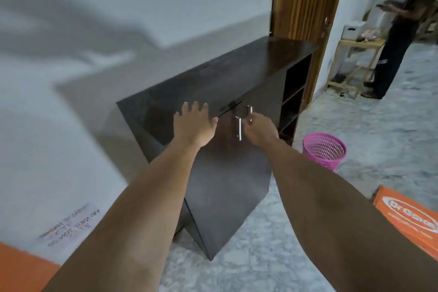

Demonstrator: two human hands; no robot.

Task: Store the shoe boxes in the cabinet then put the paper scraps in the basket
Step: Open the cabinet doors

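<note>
A dark brown cabinet (213, 83) stands against the white wall, with two metal door handles at its front. My left hand (193, 123) lies flat and open on the cabinet's top front edge. My right hand (259, 129) is closed around the right door handle (249, 111), beside the left handle (239, 128). The left door looks swung slightly outward. A pink mesh basket (323, 149) stands on the floor to the cabinet's right. An orange shoe box (412, 218) shows at the right edge, and another orange piece (21, 268) sits at the bottom left corner.
Open shelves (292, 102) fill the cabinet's right end. A wooden door frame (301, 0) rises behind it. A person in dark clothes (398, 38) stands beyond the doorway next to a light wooden rack (350, 64). A handwritten paper (71, 225) hangs on the wall at left. The floor is grey marbled.
</note>
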